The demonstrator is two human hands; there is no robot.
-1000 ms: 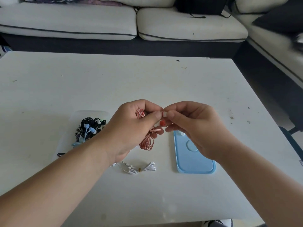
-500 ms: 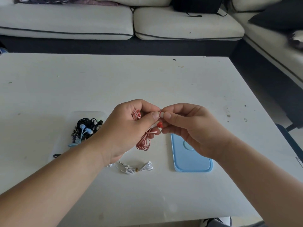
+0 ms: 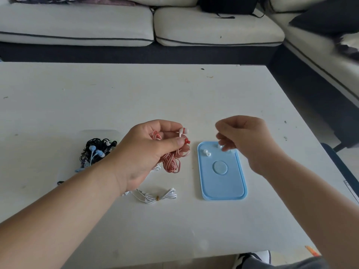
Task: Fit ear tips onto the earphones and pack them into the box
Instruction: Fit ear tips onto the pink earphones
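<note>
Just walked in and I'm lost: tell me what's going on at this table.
A person is fitting ear tips. The left hand grips a coiled red-and-white earphone set; one bud wears a white tip, the other shows bare red. The right hand reaches over the blue tray, where loose white ear tips lie; whether it pinches one is unclear. A white set lies on the table.

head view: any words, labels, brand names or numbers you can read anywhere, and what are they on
None: no word, number or logo can be read in this view.
blue tray: only a plain raised circle, no lettering.
red earphones and white earphones: no print shows; anything on them is too small to tell.
</note>
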